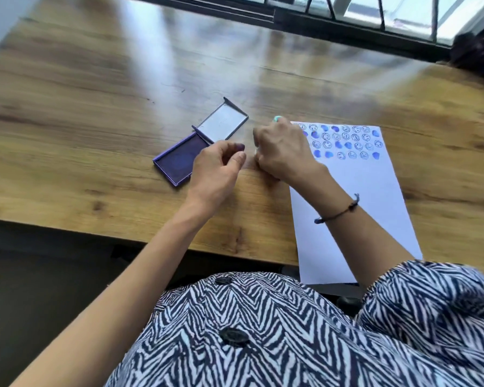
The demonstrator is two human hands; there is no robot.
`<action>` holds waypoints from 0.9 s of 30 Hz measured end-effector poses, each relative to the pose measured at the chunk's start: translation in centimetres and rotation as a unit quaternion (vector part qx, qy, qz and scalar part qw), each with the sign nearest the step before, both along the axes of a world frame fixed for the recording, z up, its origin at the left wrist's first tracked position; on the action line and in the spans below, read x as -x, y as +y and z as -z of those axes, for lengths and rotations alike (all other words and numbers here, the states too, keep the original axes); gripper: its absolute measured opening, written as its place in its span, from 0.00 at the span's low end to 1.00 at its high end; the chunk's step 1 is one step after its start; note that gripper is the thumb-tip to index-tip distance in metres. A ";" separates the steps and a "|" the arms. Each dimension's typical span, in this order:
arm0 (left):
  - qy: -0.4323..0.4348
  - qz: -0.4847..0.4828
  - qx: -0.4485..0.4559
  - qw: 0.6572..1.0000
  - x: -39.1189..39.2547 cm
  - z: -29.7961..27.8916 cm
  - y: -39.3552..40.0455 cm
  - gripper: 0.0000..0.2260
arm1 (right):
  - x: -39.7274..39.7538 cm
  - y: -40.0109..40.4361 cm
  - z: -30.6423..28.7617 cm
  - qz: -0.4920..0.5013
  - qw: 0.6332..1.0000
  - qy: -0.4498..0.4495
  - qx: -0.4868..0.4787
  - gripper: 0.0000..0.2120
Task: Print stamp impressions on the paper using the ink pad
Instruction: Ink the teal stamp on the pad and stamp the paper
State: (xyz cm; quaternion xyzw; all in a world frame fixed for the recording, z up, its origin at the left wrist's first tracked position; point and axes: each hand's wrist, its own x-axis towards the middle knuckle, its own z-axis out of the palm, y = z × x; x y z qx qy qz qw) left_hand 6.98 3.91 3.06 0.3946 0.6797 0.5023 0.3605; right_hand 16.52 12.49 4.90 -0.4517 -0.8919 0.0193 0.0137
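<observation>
An open purple ink pad [179,160] lies on the wooden table [95,107], its silver-lined lid [224,122] folded back. To its right lies a white paper sheet [355,191] with several rows of blue smiley and heart impressions across its top. My right hand [282,152] is closed around a small stamp whose teal tip [277,118] sticks out above the fist, just left of the paper's top corner. My left hand [221,166] hovers beside the ink pad with fingers apart and an ink-stained fingertip, holding nothing.
The table's near edge [151,241] runs in front of my body. A dark window frame with railings [347,20] lines the far side. A dark object [478,54] sits at the far right corner.
</observation>
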 end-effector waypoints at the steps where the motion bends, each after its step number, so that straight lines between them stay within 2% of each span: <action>1: 0.000 -0.002 0.001 1.000 0.1 0.0 0.0 0.09 | 0.0 -0.1 0.2 -0.003 1.000 -0.009 0.000 0.10; 5: 0.000 -0.006 0.002 1.000 0.5 0.0 0.0 0.07 | -0.7 0.7 -1.1 0.047 0.995 0.065 0.053 0.14; 8: 0.005 -0.004 0.002 1.000 0.5 0.0 0.1 0.07 | -0.9 3.0 -2.4 0.104 0.990 0.099 0.012 0.15; 12: -0.009 0.003 0.001 1.000 0.5 -0.1 0.3 0.06 | -0.5 5.7 -2.2 0.132 0.989 0.025 0.068 0.19; 15: -0.015 0.001 -0.006 1.000 0.8 -0.2 0.4 0.06 | -0.1 6.0 -1.8 0.110 0.989 0.013 0.094 0.15; 17: -0.035 -0.006 -0.017 0.999 1.2 -0.2 0.4 0.08 | 0.0 5.8 -2.1 0.106 0.986 0.078 0.103 0.11; 18: -0.053 -0.012 -0.026 0.998 1.4 -0.2 0.4 0.09 | 0.1 5.4 -2.4 0.105 0.975 0.139 0.136 0.09; 21: -0.101 -0.025 -0.052 0.993 1.9 -0.1 0.2 0.11 | 0.4 2.8 -3.6 0.072 0.898 0.316 0.297 0.04; 23: -0.116 -0.024 -0.078 0.990 2.3 -0.1 -0.3 0.08 | 1.1 1.1 -3.7 0.035 0.870 0.352 0.343 0.03; 27: -0.138 -0.051 -0.109 0.983 3.3 0.2 -1.6 0.06 | 2.5 -0.6 -2.9 0.016 0.860 0.362 0.358 0.04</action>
